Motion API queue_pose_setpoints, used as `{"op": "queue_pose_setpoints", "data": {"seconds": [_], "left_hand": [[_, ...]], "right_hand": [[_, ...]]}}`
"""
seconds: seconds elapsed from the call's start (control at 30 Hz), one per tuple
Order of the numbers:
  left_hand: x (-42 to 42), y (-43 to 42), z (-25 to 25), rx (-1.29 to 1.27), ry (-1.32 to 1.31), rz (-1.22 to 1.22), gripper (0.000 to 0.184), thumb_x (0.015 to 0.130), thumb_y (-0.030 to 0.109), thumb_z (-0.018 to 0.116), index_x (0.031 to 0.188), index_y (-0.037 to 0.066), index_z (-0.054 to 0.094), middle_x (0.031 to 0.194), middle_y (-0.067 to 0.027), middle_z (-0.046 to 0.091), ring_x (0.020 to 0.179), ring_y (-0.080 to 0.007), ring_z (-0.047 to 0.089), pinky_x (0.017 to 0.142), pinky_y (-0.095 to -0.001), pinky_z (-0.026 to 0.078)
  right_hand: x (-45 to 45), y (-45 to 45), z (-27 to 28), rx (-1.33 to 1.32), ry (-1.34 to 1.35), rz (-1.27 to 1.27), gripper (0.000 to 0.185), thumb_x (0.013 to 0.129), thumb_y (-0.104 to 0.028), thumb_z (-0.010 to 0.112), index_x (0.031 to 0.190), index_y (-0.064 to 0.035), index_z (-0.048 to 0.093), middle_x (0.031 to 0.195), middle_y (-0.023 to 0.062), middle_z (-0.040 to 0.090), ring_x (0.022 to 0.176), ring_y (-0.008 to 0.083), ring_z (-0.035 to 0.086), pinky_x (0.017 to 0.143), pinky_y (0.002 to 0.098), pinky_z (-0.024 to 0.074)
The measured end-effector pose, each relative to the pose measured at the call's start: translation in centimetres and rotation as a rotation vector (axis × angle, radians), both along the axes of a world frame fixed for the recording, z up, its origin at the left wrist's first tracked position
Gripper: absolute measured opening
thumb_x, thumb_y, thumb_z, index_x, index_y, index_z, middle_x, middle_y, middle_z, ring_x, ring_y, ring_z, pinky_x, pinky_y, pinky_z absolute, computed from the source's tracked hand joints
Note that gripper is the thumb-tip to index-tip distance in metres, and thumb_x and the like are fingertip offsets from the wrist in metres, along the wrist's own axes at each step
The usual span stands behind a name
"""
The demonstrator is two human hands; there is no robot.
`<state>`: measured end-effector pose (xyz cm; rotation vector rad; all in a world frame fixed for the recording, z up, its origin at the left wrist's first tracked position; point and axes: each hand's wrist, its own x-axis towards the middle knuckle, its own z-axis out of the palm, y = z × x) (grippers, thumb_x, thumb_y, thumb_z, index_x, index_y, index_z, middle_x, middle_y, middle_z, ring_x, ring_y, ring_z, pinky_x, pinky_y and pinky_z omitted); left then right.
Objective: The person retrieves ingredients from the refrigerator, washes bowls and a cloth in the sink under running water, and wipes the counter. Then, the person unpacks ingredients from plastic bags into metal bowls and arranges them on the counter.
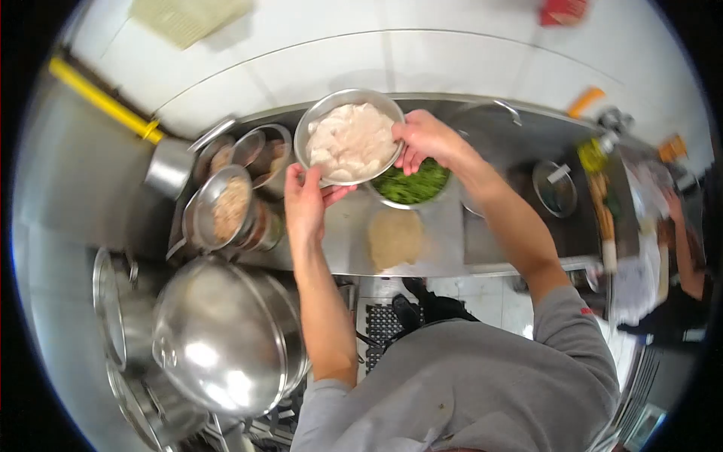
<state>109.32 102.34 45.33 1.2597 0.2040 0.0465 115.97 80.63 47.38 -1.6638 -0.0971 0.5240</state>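
Between my two hands is a round metal bowl (301, 143) full of pale, pinkish-white pieces (350, 142), whose kind I cannot make out for certain. My left hand (307, 202) grips its near-left rim, thumb on top and fingers beneath. On the right side of the rim, my right hand (428, 143) is closed with the fingers curled under. The bowl is raised above the steel counter (331, 241) and partly hides a second metal bowl of chopped greens (413, 183). A round tan patch (395, 239) lies on the counter closer to me.
Metal containers with food, including a tilted bowl (224, 207), crowd the left. Below them stands a large domed metal lid (218, 335). To the right are a faucet (508, 111), a yellow-green bottle (595, 156) and a dish (555, 188). Another person's arm (684, 245) shows far right.
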Motion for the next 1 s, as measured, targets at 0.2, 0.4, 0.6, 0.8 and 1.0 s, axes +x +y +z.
{"op": "queue_pose_setpoints", "data": {"seconds": [0.2,0.4,0.6,0.8,1.0], "left_hand": [[-1.8,-11.5,-0.4,0.181,-0.031,-0.344,0.018,0.088,0.003,0.048,0.098,0.004,0.033,0.095,-0.0194,0.058,0.069,-0.0257,0.066,0.054,-0.0289,0.058],[-4.0,-24.0,-4.1,0.961,-0.33,-0.63,0.011,0.09,0.004,0.048,0.088,0.004,0.038,0.086,-0.0154,0.054,0.07,-0.0205,0.064,0.049,-0.0314,0.054],[-8.1,-34.3,-6.0,1.389,-0.588,-0.692,0.019,0.09,0.014,0.049,0.099,-0.001,0.047,0.111,-0.0332,0.053,0.098,-0.051,0.054,0.084,-0.0519,0.047],[-10.3,-39.8,-4.9,1.628,-0.648,-0.736,0.024,0.088,0.013,0.047,0.108,0.0,0.048,0.127,-0.0381,0.042,0.098,-0.052,0.056,0.082,-0.0532,0.049],[-11.1,-41.7,-3.4,1.652,-0.751,-0.793,0.024,0.09,0.016,0.045,0.109,0.001,0.048,0.13,-0.0391,0.038,0.092,-0.0535,0.058,0.08,-0.0543,0.05]], "right_hand": [[-12.5,-7.9,-7.4,-0.439,-0.905,-0.668,0.045,0.089,-0.026,0.056,0.124,0.0017,0.052,0.128,0.0233,0.046,0.12,0.0368,0.045,0.098,0.0439,0.0395],[-12.9,-11.1,-14.6,-0.233,-0.632,-0.941,0.058,0.093,-0.032,0.053,0.145,-0.0168,0.031,0.151,0.0231,0.018,0.14,0.039,0.018,0.112,0.0433,0.0192],[-14.1,-16.3,-21.4,0.308,-0.549,-1.111,0.067,0.094,-0.027,0.051,0.148,-0.008,0.016,0.155,0.0151,0.004,0.143,0.031,0.005,0.116,0.0407,0.0107],[-12.8,-18.1,-23.1,0.084,-0.721,-1.265,0.066,0.092,-0.028,0.051,0.144,-0.0028,0.02,0.15,0.0137,0.014,0.14,0.032,0.009,0.116,0.0407,0.009],[-11.8,-20.7,-23.2,0.146,-0.741,-1.296,0.067,0.09,-0.028,0.054,0.143,-0.0029,0.022,0.149,0.0176,0.01,0.139,0.034,0.004,0.116,0.0423,0.0067]]}}
